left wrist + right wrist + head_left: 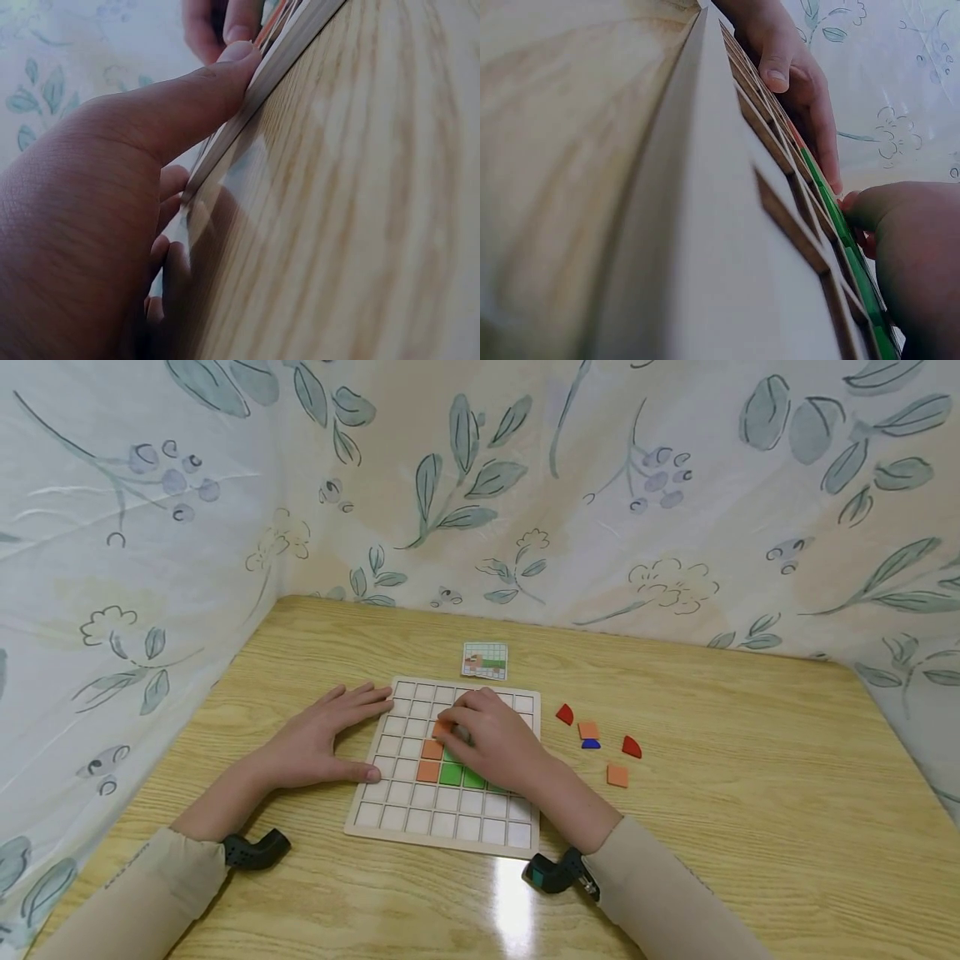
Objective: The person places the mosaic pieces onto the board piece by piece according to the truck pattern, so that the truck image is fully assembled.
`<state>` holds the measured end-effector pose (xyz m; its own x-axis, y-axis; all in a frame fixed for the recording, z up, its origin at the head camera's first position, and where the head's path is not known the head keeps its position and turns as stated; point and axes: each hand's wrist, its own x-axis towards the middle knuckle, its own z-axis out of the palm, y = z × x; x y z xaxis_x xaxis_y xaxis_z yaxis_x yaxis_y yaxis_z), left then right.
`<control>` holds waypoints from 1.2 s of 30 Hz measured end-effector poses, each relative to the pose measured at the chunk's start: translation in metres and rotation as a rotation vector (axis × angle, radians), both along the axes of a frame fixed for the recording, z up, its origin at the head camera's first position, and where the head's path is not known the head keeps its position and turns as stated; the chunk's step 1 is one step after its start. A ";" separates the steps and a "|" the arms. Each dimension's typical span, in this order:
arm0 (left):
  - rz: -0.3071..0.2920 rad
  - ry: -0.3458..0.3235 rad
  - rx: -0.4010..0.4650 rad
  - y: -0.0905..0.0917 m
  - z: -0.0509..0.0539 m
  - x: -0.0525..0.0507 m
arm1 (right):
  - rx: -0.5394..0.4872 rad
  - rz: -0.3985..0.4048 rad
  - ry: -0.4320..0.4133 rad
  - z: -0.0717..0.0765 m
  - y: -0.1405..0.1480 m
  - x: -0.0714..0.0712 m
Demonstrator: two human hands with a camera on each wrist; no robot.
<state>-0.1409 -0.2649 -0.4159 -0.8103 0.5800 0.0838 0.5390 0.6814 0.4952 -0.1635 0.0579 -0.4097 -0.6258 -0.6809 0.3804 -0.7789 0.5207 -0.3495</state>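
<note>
A wooden grid board (pixel 442 841) lies flat on the table. My left hand (pixel 311 743) rests at its left edge, thumb and fingers spread apart and touching the frame. Over the board's middle, my right hand (pixel 502 739) pinches an orange square tile (pixel 440 727) with its fingertips, at a cell above two set orange tiles (pixel 428 771). Green square tiles (pixel 451 774) fill cells to the right of these, partly hidden under the right hand. In the right wrist view, the green row (pixel 861 277) runs along the board beside that hand.
Behind the board lies a small pattern card (pixel 485 660). To its right are scattered loose pieces: two red quarter-rounds (pixel 632 747), a blue piece (pixel 591 744) touching an orange square (pixel 588 730), and another orange square (pixel 617 776). Patterned cloth hangs behind the table.
</note>
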 end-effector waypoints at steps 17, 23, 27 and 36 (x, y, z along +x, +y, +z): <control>0.000 -0.009 -0.007 0.001 0.001 0.000 | 0.009 0.034 -0.039 0.002 -0.001 0.000; 0.004 -0.015 -0.003 0.000 0.001 0.001 | -0.001 0.046 -0.019 0.002 -0.002 -0.001; 0.002 -0.008 0.000 0.000 0.001 0.000 | 0.002 0.048 -0.013 0.002 -0.001 -0.001; 0.004 -0.012 0.005 -0.001 0.002 0.002 | -0.002 0.040 0.036 0.002 0.000 0.001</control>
